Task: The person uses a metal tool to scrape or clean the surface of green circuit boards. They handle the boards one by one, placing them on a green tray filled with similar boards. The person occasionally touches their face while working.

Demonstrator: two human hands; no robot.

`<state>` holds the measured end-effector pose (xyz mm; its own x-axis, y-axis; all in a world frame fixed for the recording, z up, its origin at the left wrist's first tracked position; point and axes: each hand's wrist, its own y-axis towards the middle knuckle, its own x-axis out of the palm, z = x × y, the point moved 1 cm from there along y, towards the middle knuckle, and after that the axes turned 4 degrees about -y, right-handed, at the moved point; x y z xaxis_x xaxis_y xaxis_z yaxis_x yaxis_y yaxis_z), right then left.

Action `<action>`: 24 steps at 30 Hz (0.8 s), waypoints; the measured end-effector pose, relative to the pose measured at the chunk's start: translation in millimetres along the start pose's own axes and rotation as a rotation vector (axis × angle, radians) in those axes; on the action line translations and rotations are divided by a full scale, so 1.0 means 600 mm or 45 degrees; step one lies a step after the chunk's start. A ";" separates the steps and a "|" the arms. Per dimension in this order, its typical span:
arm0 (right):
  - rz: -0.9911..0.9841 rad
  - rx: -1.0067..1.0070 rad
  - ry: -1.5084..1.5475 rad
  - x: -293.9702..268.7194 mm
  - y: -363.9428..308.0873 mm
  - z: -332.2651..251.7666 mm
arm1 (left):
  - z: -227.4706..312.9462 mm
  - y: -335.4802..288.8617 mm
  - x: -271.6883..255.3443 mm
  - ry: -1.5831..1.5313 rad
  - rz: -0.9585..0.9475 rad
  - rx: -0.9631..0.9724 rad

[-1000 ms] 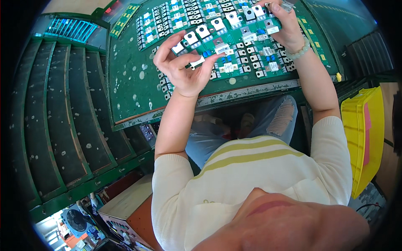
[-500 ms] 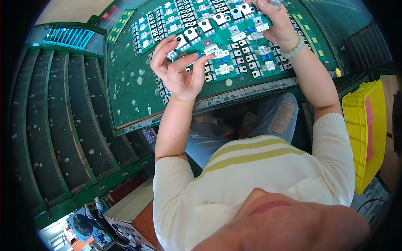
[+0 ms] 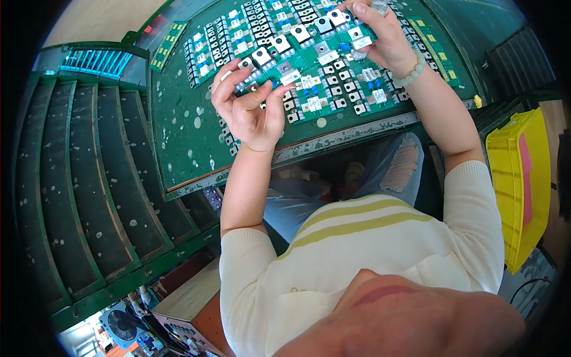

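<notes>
Between my two hands is a green circuit board (image 3: 306,52), raised and tilted over the other boards. A row of black transistors with pale metal tabs runs along its far side, and white blocks and blue parts sit nearer me. My left hand (image 3: 253,110) grips the board's left end, thumb on the near side and fingers curled over the far side. At the right end, my right hand (image 3: 386,38) holds it with thumb and fingers, wearing a pale bead bracelet (image 3: 410,72). The fingertips of my right hand are partly hidden at the top edge.
Rows of similar populated boards (image 3: 313,104) lie on a worn green worktable (image 3: 184,143) with a metal-edged rim. Narrow green boards lie at far left (image 3: 168,46) and right (image 3: 436,50). Dark slatted racking (image 3: 89,178) stands left; a yellow bin (image 3: 514,190) stands right.
The held board has shifted slightly to the left and toward me, both hands moving with it. The whole view has also moved a little. Both grips look the same.
</notes>
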<state>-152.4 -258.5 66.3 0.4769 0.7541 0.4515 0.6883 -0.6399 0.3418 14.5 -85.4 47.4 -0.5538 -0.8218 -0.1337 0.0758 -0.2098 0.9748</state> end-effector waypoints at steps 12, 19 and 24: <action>-0.015 -0.016 0.014 0.002 -0.001 -0.001 | 0.001 -0.001 0.001 0.020 -0.016 -0.031; -0.047 0.065 -0.027 -0.002 -0.005 -0.006 | 0.003 0.001 -0.003 0.050 -0.061 -0.048; -0.057 0.041 -0.168 -0.004 -0.005 -0.010 | 0.003 0.002 0.001 0.008 -0.042 -0.050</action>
<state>-158.9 -259.1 69.1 0.5115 0.7961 0.3234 0.7268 -0.6016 0.3315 12.8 -85.4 48.8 -0.5515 -0.8173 -0.1668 0.0902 -0.2572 0.9621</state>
